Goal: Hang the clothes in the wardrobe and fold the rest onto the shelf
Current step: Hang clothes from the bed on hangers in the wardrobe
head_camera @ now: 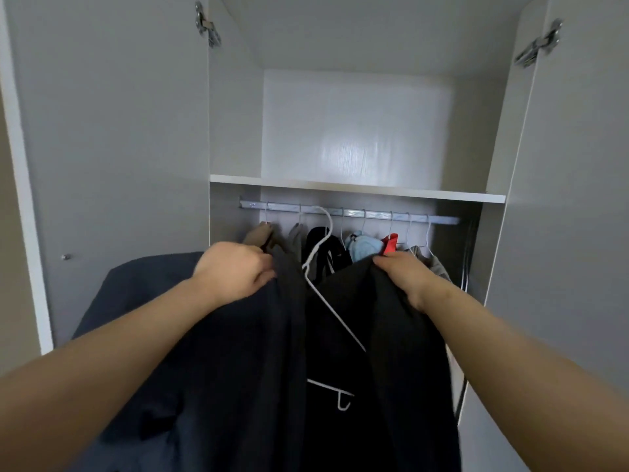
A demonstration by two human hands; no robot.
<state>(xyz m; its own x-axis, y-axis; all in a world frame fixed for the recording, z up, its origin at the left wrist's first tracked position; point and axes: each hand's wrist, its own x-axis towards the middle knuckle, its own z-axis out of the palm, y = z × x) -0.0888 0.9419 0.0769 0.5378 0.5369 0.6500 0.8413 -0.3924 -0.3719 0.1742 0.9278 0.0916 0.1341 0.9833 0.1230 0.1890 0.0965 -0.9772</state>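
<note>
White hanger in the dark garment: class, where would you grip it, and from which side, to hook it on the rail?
Grip the white hanger at its bare neck below the hook, from above through the open front of the dark garment; cloth hides its shoulders.

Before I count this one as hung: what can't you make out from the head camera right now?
Head view only:
1. White wire hanger: shoulders hidden inside the dark navy fabric garment; whether its hook is on the silver metal rail is unclear.
2. Left hand and right hand: fingertips buried in the garment's folds.
3. Clothes hung on the rail: lower parts hidden behind the garment.
4. Garment's hem: cut off by the bottom edge.
</note>
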